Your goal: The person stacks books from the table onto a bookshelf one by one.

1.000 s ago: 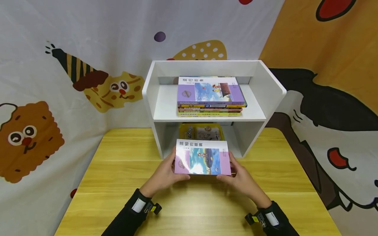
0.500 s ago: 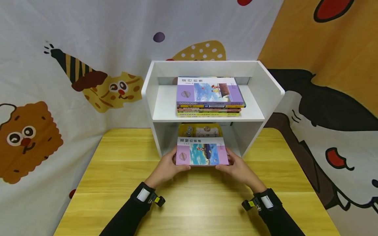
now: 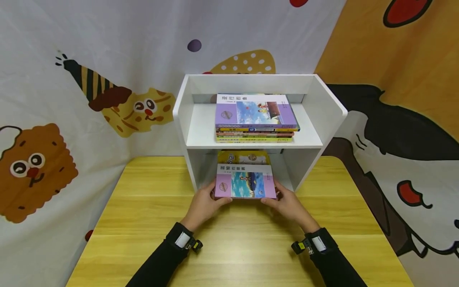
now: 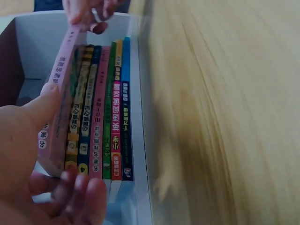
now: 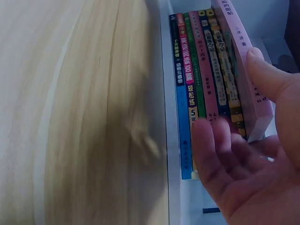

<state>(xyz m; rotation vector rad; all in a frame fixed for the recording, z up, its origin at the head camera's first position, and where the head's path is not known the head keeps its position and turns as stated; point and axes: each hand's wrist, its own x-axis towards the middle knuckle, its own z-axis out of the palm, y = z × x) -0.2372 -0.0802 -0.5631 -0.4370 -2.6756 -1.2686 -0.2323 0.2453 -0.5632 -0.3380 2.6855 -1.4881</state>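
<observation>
Both hands hold a paperback book (image 3: pixel 245 185) with a pink-and-white cover and a seaside picture, at the mouth of the lower compartment. My left hand (image 3: pixel 202 205) grips its near left corner, thumb on the spine edge. At the near right corner my right hand (image 3: pixel 288 205) does the same. In the left wrist view the pink spine (image 4: pixel 61 84) tilts slightly away from a stack of several books (image 4: pixel 101 112) lying flat in the compartment. The right wrist view shows the stack's spines (image 5: pixel 199 70) beside my fingers. A yellow-covered book (image 3: pixel 233 156) shows behind the held one.
The white two-level bookshelf (image 3: pixel 201 146) stands at the back of the wooden table (image 3: pixel 229 247). Several stacked books (image 3: pixel 256 111) lie on its upper level, a purple-covered one on top. A printed cloth (image 3: pixel 150 48) hangs behind.
Both hands have carried the pink book forward, away from the body, into the lower compartment's mouth. It covers more of the yellow book now. The upper stack has not moved.
</observation>
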